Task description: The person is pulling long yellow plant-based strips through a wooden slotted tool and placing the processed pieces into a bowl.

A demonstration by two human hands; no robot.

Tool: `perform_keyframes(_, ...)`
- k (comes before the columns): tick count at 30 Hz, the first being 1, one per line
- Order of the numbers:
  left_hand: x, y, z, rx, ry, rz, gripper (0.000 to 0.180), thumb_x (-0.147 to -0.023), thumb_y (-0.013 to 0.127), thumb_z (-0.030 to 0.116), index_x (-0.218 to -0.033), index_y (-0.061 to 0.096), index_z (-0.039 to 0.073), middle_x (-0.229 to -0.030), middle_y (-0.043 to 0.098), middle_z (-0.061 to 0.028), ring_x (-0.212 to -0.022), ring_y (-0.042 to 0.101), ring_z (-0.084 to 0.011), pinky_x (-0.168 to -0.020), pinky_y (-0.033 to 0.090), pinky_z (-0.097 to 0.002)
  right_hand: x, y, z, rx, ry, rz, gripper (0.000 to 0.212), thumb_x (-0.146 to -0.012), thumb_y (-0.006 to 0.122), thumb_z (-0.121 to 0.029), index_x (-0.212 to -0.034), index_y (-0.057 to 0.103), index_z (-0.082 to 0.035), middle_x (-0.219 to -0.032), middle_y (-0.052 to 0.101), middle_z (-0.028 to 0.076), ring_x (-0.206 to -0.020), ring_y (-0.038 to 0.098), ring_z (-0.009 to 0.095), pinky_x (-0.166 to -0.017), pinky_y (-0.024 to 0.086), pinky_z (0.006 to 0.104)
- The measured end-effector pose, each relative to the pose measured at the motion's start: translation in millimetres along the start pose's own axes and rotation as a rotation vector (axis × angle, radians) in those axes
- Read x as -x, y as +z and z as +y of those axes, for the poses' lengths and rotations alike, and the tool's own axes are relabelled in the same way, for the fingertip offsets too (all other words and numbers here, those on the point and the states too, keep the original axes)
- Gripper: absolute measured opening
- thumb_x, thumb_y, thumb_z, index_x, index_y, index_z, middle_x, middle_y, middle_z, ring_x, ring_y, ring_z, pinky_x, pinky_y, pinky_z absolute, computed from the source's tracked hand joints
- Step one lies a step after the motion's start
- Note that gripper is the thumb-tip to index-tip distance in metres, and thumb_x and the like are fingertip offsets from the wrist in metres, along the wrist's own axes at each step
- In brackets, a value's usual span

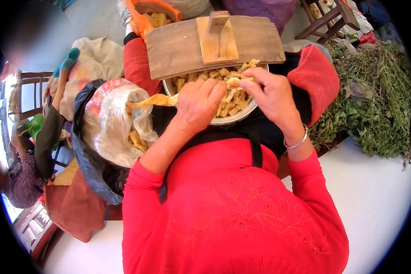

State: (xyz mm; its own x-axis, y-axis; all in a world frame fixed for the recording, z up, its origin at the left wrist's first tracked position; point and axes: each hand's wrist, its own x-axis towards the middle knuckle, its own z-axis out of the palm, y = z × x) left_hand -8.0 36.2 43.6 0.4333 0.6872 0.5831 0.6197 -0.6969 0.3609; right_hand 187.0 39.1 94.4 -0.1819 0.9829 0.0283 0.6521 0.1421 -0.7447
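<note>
My left hand [198, 102] is closed round a long, pale yellow dried strip [157, 100], whose free end sticks out to the left over a plastic bag [112, 132]. Close by on the right, my right hand [271, 93] pinches a short yellow piece [233, 82] between thumb and fingers. Whether that piece is still joined to the strip is hidden by my left fingers. Both hands are above a white basin [236, 118] in my lap, filled with short chopped yellow pieces [228, 107]. Across the basin's far side lies a wooden board [176, 48] bearing an upright wooden block [218, 20].
More strips show inside the plastic bag, which sits in a dark bag [89, 150] at my left. An orange container [141, 18] of yellow pieces stands at the far left. Heaped green plants [374, 100] lie at right, near a wooden stool [333, 18]. Other people sit at left.
</note>
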Motion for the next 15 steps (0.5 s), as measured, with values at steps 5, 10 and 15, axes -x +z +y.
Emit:
perform_keyframes(5,2,13,10,0.11,-0.108,-0.024,0.01,-0.079,0.066,0.006,-0.084,0.058,0.006,-0.071,0.055,-0.0073,-0.063,0.057,-0.0267,-0.054,0.044,-0.0355,7,27,18,-0.106,0.058,0.023,0.016,-0.083,0.064,-0.01,-0.098,0.062,-0.005,-0.073,0.064,0.013,-0.067,0.063,0.031,-0.06,0.048,0.0383)
perform_keyframes(10,14,13,26,0.451,-0.52,-0.139,0.006,-0.087,0.062,0.007,-0.087,0.057,0.004,-0.07,0.057,-0.0056,-0.063,0.058,-0.0201,-0.054,0.044,-0.0326,10,34,15,0.147,-0.146,0.094,0.015,-0.081,0.061,-0.005,-0.096,0.062,-0.006,-0.087,0.066,0.009,-0.082,0.063,0.031,-0.072,0.048,0.0405)
perform_keyframes(15,24,13,12,1.152,-0.856,-0.193,0.006,-0.091,0.06,0.009,-0.089,0.058,0.005,-0.067,0.053,0.0013,-0.055,0.046,-0.0061,-0.047,0.036,-0.0239,8,33,29,0.291,-0.392,0.066,0.02,-0.08,0.063,-0.004,-0.1,0.063,-0.007,-0.105,0.064,0.006,-0.099,0.059,0.029,-0.088,0.044,0.0408)
